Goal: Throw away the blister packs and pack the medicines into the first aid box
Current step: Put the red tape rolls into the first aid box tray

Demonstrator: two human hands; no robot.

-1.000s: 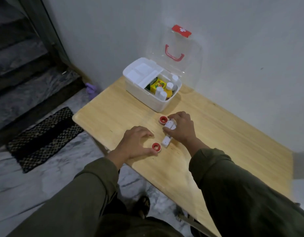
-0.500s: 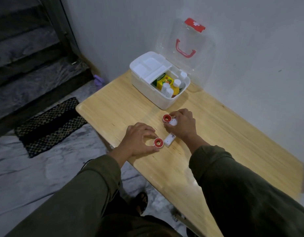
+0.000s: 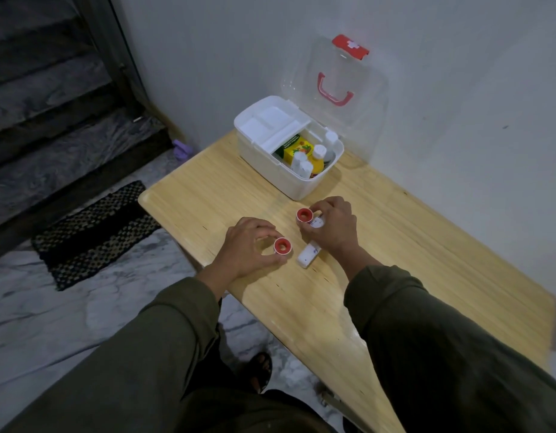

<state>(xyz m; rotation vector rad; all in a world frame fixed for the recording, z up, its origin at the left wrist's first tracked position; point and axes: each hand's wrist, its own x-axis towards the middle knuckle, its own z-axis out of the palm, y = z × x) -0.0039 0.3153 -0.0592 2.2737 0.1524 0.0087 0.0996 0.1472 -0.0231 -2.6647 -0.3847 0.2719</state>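
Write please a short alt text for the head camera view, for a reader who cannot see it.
A person's left hand and right hand each grip a small red-capped white roll on a light wooden table. A small white tube lies between the hands. Behind them stands an open white plastic first aid box with bottles inside.

A light wooden table (image 3: 426,245) stands against a plain white wall (image 3: 457,73); grey marble floor (image 3: 51,323), woven doormat (image 3: 95,229), dark stairs (image 3: 51,104).
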